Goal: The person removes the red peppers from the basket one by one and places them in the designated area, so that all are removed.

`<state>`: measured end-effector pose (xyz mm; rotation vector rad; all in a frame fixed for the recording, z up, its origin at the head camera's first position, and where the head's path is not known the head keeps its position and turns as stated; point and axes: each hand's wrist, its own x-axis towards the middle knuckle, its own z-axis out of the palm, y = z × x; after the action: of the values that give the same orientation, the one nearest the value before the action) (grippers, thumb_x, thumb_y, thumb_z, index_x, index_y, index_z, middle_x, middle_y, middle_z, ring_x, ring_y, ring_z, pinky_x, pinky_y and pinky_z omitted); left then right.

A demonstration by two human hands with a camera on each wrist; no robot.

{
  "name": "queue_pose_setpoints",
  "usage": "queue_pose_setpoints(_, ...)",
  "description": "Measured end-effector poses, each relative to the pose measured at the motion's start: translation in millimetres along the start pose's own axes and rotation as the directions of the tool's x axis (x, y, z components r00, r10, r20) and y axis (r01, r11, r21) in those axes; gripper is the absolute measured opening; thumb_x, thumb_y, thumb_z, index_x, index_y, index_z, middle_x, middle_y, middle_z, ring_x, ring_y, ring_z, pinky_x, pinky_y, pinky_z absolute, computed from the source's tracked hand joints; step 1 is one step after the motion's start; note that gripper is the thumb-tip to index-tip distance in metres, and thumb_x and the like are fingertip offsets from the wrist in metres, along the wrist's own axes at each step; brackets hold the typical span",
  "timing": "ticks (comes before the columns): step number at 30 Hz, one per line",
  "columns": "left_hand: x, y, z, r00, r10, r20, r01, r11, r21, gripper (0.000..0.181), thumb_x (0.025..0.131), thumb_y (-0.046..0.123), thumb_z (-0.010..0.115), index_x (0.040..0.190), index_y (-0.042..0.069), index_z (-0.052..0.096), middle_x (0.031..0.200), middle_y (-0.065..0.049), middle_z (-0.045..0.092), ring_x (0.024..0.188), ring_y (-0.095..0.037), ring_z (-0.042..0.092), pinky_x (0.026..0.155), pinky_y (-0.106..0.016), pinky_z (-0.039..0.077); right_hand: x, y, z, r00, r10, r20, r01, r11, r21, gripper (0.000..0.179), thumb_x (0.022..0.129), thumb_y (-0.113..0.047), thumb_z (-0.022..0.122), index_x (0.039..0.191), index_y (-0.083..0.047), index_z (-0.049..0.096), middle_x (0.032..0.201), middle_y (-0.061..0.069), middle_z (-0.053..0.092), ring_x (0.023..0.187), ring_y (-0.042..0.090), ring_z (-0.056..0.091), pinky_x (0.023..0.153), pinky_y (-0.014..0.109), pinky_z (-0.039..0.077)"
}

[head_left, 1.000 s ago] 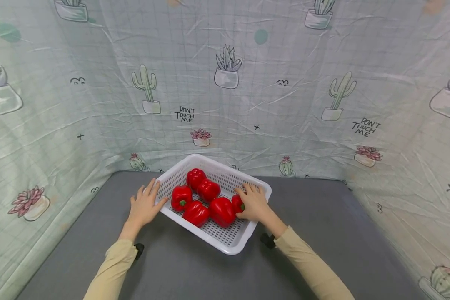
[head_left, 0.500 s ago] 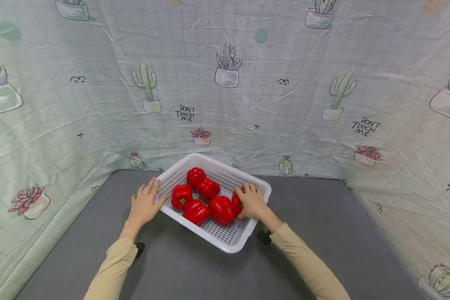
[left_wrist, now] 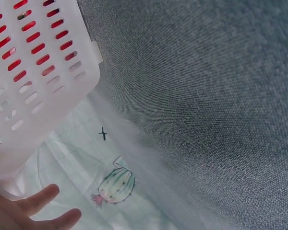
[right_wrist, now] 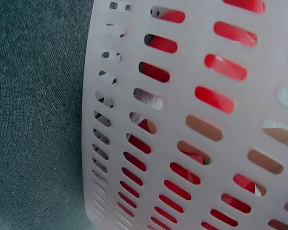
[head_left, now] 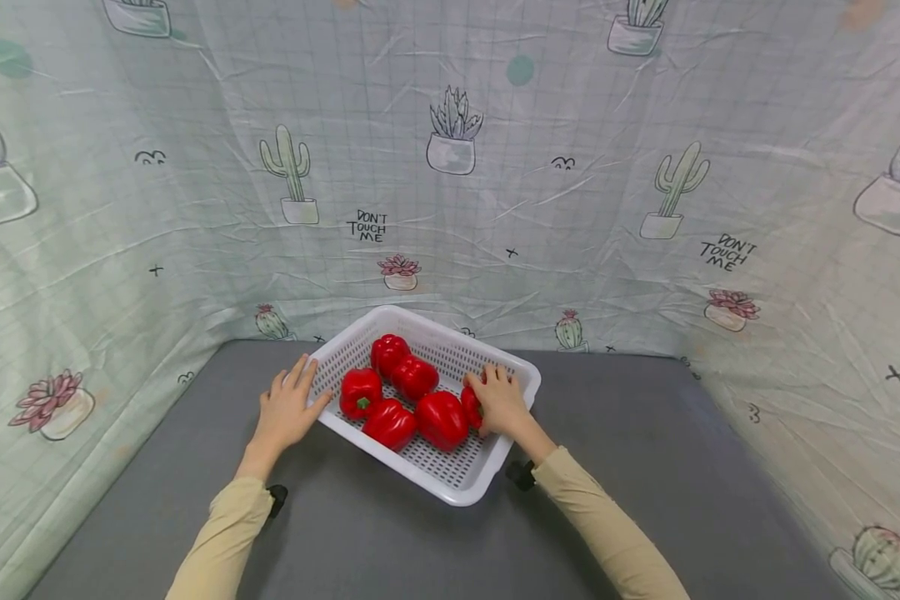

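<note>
In the head view, a white slotted plastic basket (head_left: 450, 492) sits at an angle and holds several red bell peppers (head_left: 441, 421). My left hand (head_left: 285, 414) is at the basket's left corner, fingers spread along the outside and thumb over the rim. Its straight fingertips (left_wrist: 43, 196) show beside the basket's wall in the left wrist view. Inside the right end, my right hand (head_left: 501, 406) holds the rightmost red bell pepper (head_left: 472, 407), partly covering it from above. Through the slots of the wall (right_wrist: 158, 120), the right wrist view shows red peppers and bits of the hand.
The basket stands on a dark grey tabletop (head_left: 390, 550). A pale cloth printed with cacti (head_left: 450, 208) hangs behind and along both sides, close past the basket's far corner.
My right hand and forearm have shifted slightly left, and the hand now covers the green stem of the pepper it holds. The left hand and the basket stay in place.
</note>
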<state>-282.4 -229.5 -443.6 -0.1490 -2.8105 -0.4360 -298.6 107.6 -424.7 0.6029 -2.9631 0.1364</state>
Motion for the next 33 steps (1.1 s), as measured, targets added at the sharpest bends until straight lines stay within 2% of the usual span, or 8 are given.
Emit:
queue_pose_setpoints(6,-0.6,1.4,-0.3,1.0,0.0,-0.003,0.0,1.0,-0.015,0.065,0.087,0.038,0.049,0.137,0.002,0.03,0.144,-0.022,0.024,0.122,-0.05,0.027,0.084,-0.071,0.027,-1.0,1.1,1.1,0.998,-0.023,-0.057,0.024,1.0,0.015,0.074,0.053,-0.025,0.083,0.119,-0.015,0.049,0.111,0.016,0.046,0.103,0.031,0.041,0.079,0.046,0.036)
queue_pose_setpoints(16,0.4,2.7,-0.9,1.0,0.001,-0.009,-0.001,1.0,-0.016,0.065,0.087,0.037,0.049,0.137,0.001,0.03,0.144,-0.023,0.024,0.121,-0.051,0.027,0.084,-0.071,0.027,-1.8,-1.2,-2.9,0.986,0.023,-0.167,-0.002,0.992,0.126,0.064,0.06,-0.032,0.076,0.116,-0.016,0.047,0.107,0.014,0.05,0.098,0.031,0.042,0.078,0.048,0.036)
queue_pose_setpoints(28,-0.6,4.7,-3.5,1.0,0.007,-0.005,-0.007,1.0,-0.021,0.065,0.086,0.036,0.051,0.137,0.0,0.031,0.143,-0.023,0.025,0.12,-0.051,0.029,0.083,-0.071,0.028,-0.9,0.1,-0.9,0.985,0.084,-0.149,-0.058,0.984,0.17,0.071,0.062,-0.034,0.074,0.123,-0.014,0.043,0.114,0.017,0.048,0.105,0.035,0.04,0.086,0.053,0.034)
queue_pose_setpoints(33,-1.3,4.4,-3.5,1.0,0.007,-0.004,-0.007,1.0,-0.026,0.065,0.086,0.036,0.05,0.137,0.0,0.03,0.143,-0.023,0.025,0.12,-0.051,0.028,0.083,-0.07,0.028,-1.1,0.3,0.1,0.983,0.088,-0.162,-0.061,0.985,0.164,0.068,0.062,-0.034,0.073,0.121,-0.014,0.044,0.113,0.016,0.046,0.103,0.034,0.04,0.083,0.051,0.034)
